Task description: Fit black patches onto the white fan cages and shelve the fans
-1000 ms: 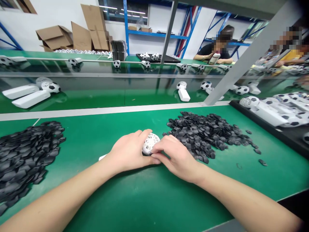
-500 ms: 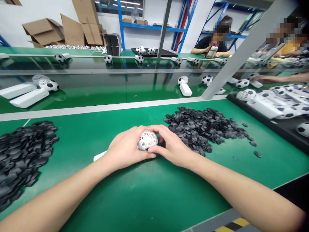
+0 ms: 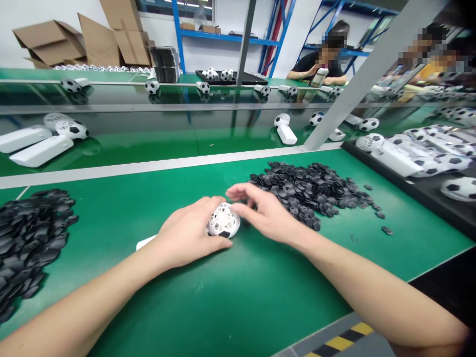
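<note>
- The white openwork ball, patterned like a football, sits low over the green bench, between the two hands and well in front of the white strip.
- A black patch shows on the ball's near lower side, plainer than half a second ago, when fingers crowded it. It looks seated, though whether it is fixed cannot be told; the upper openings are bare of black.
- The left hand keeps its grip clamped on the ball, fingers over the far side and thumb along the near edge.
- The right hand has eased off: its grip, lately cupped round the ball's right side, is now apart, fingers raised and thumb by the upper right edge. Contact there cannot be told. The left hand seems to be doing the steadying.
- A white plastic end pokes out beyond the left wrist; any join to the ball is hidden.
- Just beyond the right hand lies a pile of small black pieces; a second black pile lies well to the left.
- Farther right, a black tray holds white-and-black football-headed units.
</note>
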A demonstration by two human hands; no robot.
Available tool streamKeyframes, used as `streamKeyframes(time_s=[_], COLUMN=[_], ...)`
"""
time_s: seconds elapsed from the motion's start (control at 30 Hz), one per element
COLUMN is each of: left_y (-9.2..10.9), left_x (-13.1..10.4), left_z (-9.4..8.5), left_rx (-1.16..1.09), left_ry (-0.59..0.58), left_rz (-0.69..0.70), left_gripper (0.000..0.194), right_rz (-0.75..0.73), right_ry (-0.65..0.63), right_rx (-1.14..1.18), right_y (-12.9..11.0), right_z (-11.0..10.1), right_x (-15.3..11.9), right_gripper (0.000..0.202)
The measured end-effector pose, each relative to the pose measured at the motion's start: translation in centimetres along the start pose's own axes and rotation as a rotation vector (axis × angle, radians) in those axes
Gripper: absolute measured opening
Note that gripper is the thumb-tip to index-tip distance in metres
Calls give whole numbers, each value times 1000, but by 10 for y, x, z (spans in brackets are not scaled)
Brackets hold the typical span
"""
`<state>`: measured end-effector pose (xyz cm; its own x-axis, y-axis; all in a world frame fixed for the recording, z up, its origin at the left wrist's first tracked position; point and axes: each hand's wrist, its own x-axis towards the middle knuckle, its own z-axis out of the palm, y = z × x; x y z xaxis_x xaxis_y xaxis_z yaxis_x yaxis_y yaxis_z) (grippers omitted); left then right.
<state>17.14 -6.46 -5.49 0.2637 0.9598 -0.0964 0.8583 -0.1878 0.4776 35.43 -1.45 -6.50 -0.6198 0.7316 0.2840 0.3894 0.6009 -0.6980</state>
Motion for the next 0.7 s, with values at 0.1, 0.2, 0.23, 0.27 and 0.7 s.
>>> streamKeyframes(time_s=[0.1, 0.2, 0.23, 0.27, 0.7], left_y=[-8, -14, -15, -15, -24], left_x=[1, 2, 3, 4, 7], left_z=[-4, -7, -7, -8, -5], left_rx=[54, 177, 217, 249, 187], left_ry=[-23, 27, 48, 69, 110], left_rz=[70, 74, 72, 74, 142], left_gripper=[61, 61, 62, 64, 65], right_rz=[8, 49, 68, 79, -73], right_ry=[109, 27, -11, -41, -77], right_rx=[-248, -459, -495, -528, -613], right_y=[12, 23, 25, 26, 21], right_z=[-17, -23, -23, -21, -9], right_x=[6, 6, 5, 5, 7], right_gripper=[6, 6, 6, 8, 18])
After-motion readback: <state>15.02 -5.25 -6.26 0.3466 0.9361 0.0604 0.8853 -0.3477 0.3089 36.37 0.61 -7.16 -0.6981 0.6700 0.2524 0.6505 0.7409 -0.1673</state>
